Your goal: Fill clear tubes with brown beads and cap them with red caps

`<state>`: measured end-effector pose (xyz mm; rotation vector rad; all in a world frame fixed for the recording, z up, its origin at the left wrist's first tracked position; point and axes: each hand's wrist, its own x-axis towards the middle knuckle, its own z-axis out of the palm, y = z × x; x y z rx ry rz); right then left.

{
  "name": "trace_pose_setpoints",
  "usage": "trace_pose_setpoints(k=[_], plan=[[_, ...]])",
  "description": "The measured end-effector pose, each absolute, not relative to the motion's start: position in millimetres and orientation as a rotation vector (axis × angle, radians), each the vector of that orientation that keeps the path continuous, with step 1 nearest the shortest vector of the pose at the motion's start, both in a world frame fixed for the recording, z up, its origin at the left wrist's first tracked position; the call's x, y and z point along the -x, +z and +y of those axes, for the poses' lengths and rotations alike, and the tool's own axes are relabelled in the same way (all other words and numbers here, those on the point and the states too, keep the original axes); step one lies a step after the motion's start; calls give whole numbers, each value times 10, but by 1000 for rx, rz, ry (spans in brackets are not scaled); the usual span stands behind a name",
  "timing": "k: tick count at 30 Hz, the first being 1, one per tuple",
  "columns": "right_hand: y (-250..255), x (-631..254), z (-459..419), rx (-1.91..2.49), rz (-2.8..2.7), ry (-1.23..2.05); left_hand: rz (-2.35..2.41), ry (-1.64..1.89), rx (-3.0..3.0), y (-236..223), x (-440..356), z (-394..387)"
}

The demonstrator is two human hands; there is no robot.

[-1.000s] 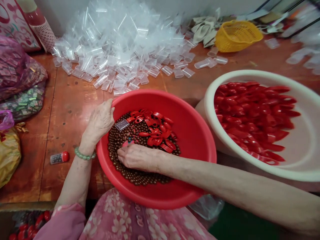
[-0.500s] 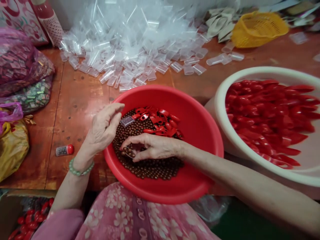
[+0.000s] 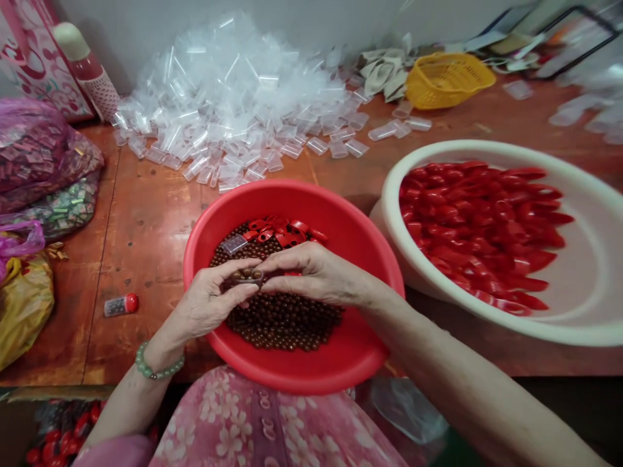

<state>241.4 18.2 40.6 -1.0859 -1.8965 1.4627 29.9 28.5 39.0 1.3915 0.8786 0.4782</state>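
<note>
Both hands meet above a red basin (image 3: 292, 376) around a clear plastic tube (image 3: 247, 280) filled with brown beads. My left hand (image 3: 214, 295) is closed on the tube's left side, and my right hand (image 3: 314, 272) pinches its right end. Below them, a layer of loose brown beads (image 3: 287, 324) covers the basin's bottom. Several red plastic caps (image 3: 296, 231) lie on the beads at the far side, partly hidden by my right hand. Another clear tube (image 3: 234, 244) rests on the beads at the left.
A white tub (image 3: 603, 334) of red caps (image 3: 487, 227) stands right of the basin. Behind lies a heap of clear tubes (image 3: 243, 110); a yellow basket (image 3: 448, 81) is at back right. A red-capped filled tube (image 3: 121, 305) and plastic bags (image 3: 43, 155) are on the left.
My right hand has come up from the beads with a filled tube. My left hand has left the basin's rim and moved right to take hold of the tube too.
</note>
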Motion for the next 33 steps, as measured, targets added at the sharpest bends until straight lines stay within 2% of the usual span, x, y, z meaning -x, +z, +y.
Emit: trace_pose_setpoints(k=[4, 9, 14, 23, 26, 30, 33], plan=[[359, -2658, 258, 1470, -2006, 1203, 917, 586, -1312, 406, -329, 249], [207, -2774, 340, 1838, -2481, 790, 895, 603, -1381, 353, -336, 283], [50, -2564, 343, 1860, -2816, 598, 841, 551, -1351, 377, -330, 333], [-71, -2479, 385, 1791, -2819, 484, 814, 604, -1069, 415, -337, 318], [29, -2563, 363, 1755, -2563, 538, 818, 536, -1092, 387, -337, 288], [214, -2566, 265, 1488, -1637, 919, 869, 526, -1180, 357, -367, 262], [320, -2464, 189, 1294, -1145, 1055, 868, 556, -1121, 373, -411, 254]])
